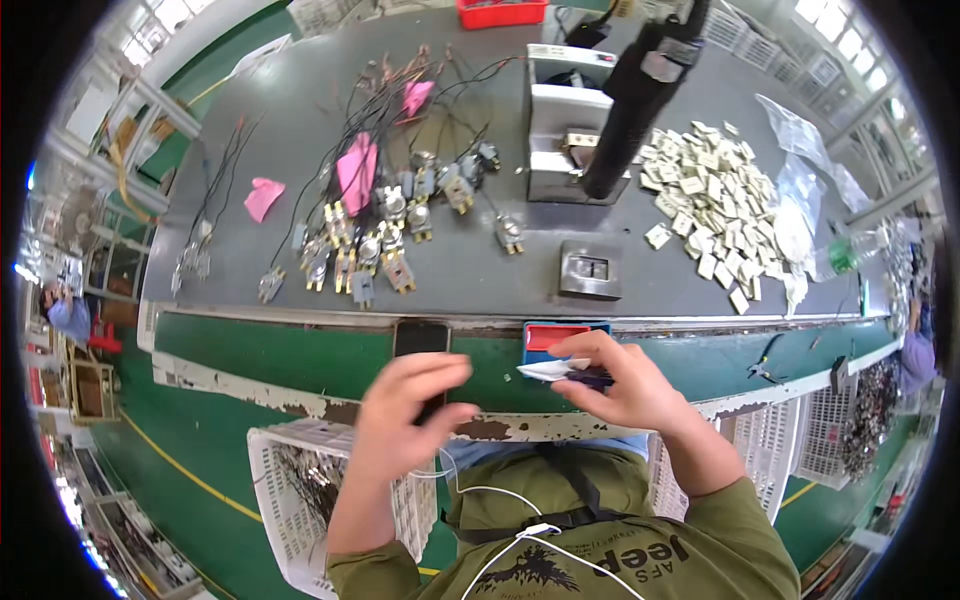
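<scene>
My left hand (405,415) hovers over a black phone (422,338) on the green front strip, with its thumb apart from its fingers. It holds nothing that I can see and hides the phone's lower part. My right hand (628,385) grips a white, pointed, folded piece (543,371) between thumb and fingers. A dark object shows under those fingers, its kind unclear. Just behind them sits a small blue box (530,352) with a red piece (555,336) in it, partly covered by the hand.
On the grey table lie wired metal-and-plastic parts (365,245), pink scraps (263,198) and a heap of cream blocks (710,200). A metal fixture (590,270) stands before a grey machine (570,120) with a black cylinder (640,100). Pliers (766,362) lie at right; a white basket (290,480) stands below.
</scene>
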`<move>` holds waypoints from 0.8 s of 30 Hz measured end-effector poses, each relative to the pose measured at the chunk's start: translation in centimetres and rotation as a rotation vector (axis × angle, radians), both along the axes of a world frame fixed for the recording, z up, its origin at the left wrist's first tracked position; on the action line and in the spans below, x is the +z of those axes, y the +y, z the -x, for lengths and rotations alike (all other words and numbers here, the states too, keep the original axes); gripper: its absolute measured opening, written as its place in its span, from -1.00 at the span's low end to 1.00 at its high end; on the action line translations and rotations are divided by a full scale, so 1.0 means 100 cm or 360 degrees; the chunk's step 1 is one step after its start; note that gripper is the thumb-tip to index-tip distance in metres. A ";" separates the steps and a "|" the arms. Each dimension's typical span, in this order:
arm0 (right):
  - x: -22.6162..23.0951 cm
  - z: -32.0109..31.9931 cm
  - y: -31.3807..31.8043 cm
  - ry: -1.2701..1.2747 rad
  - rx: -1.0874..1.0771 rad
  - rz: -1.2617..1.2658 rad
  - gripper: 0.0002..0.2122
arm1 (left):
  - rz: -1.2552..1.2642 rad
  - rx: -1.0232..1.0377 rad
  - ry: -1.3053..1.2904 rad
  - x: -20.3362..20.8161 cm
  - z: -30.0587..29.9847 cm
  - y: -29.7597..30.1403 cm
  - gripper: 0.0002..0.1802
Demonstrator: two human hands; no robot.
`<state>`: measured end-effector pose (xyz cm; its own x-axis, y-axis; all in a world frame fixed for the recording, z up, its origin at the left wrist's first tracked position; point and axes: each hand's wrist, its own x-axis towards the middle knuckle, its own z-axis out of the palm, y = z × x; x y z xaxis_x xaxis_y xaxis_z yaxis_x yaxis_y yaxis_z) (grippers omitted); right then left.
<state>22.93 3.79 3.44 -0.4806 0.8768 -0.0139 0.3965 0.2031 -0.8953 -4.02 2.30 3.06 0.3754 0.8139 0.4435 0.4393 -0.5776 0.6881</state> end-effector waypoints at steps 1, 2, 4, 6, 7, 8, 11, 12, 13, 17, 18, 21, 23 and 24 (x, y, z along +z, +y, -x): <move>0.002 -0.001 0.000 0.0001 -0.0024 -0.0012 -0.63 | 0.0102 -0.0075 0.0034 0.002 -0.019 0.007 -0.47; 0.001 -0.002 -0.001 0.0019 0.0013 -0.0012 -0.57 | 0.0203 -0.0148 0.0072 0.003 -0.034 0.011 -0.40; -0.002 -0.005 0.001 0.0045 0.0031 -0.0025 -0.51 | 0.0108 -0.0280 0.0208 0.002 -0.052 0.020 -0.37; -0.006 -0.006 0.001 0.0068 0.0080 -0.0152 -0.43 | -0.0034 -0.0357 0.0269 -0.003 -0.060 0.025 -0.41; -0.001 -0.009 0.002 0.0030 0.0120 -0.0002 -0.42 | -0.0044 -0.0389 0.0285 -0.004 -0.062 0.024 -0.44; -0.003 -0.010 0.003 0.0044 0.0104 -0.0013 -0.42 | -0.0058 -0.0419 0.0303 -0.005 -0.063 0.025 -0.47; -0.003 -0.014 0.006 0.0051 0.0164 -0.0063 -0.41 | -0.0190 -0.0404 0.0343 -0.006 -0.066 0.029 -0.59; 0.009 -0.015 0.005 0.0047 0.0156 0.0227 -0.45 | -0.0215 -0.0396 0.0371 -0.006 -0.064 0.029 -0.61; 0.016 -0.016 0.006 0.0038 0.0151 0.0517 -0.48 | -0.0221 -0.0380 0.0365 -0.004 -0.063 0.029 -0.65; -0.003 -0.046 0.001 0.0308 -0.0081 0.0652 -0.70 | -0.0280 -0.0330 0.0397 0.000 -0.054 0.034 -0.70; -0.014 -0.052 -0.003 0.0564 -0.0309 0.0776 -0.78 | -0.0273 -0.0363 0.0423 0.002 -0.054 0.037 -0.72; -0.020 -0.046 0.008 0.1038 -0.0364 0.0553 -0.85 | -0.0244 -0.0402 0.0448 0.014 -0.057 0.045 -0.75; -0.007 -0.031 0.014 0.1255 -0.0435 0.0491 -0.86 | -0.0224 -0.0404 0.0471 0.019 -0.057 0.046 -0.77; 0.003 -0.024 0.017 0.0987 -0.0355 0.0550 -0.84 | -0.0220 -0.0412 0.0461 0.020 -0.057 0.047 -0.77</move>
